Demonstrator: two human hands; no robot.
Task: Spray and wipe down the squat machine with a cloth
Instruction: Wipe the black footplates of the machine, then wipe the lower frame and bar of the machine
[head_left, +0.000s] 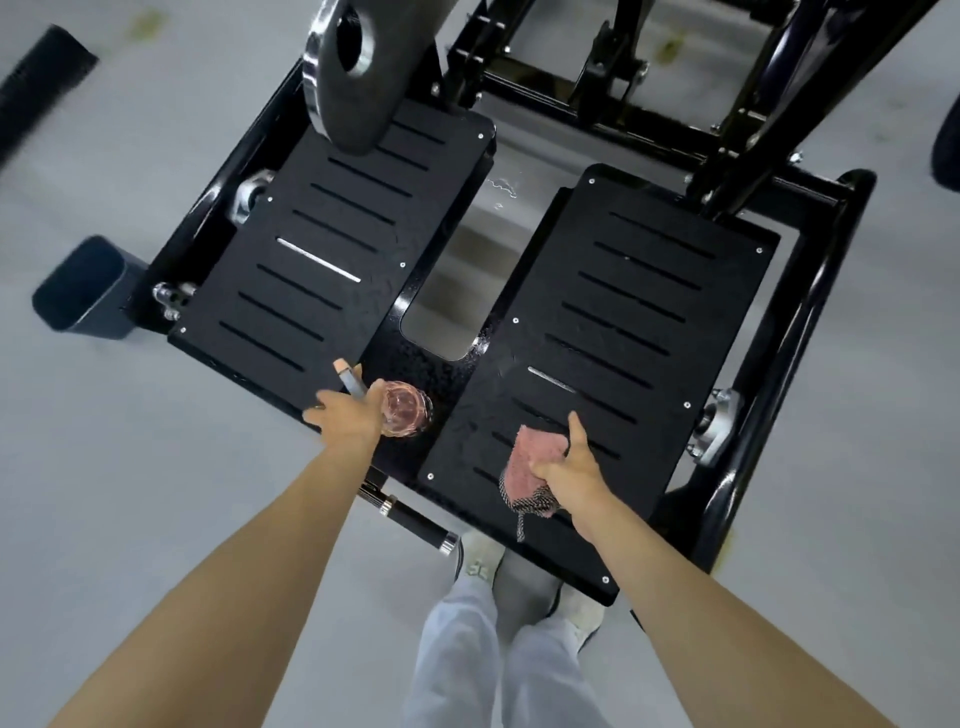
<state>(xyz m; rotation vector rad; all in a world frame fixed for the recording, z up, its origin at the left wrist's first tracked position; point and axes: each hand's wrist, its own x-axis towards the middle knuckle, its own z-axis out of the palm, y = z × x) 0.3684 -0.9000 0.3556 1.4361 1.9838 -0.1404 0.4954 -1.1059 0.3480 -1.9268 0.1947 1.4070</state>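
Grey floor (156, 467), black slotted squat machine (649, 332); left hand (348, 415) grips spray bottle (408, 415), right hand (569, 467) grips pink cloth (535, 452).

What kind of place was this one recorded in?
Probably a gym: a black squat machine with slotted foot plates, a round weight plate over it, bare grey floor.

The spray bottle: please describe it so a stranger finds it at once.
Find the squat machine's two black slotted footplates. Near the front edge between them, the left hand grips the spray bottle. It alone is clear and pink-tinted; the pink cloth is opaque.
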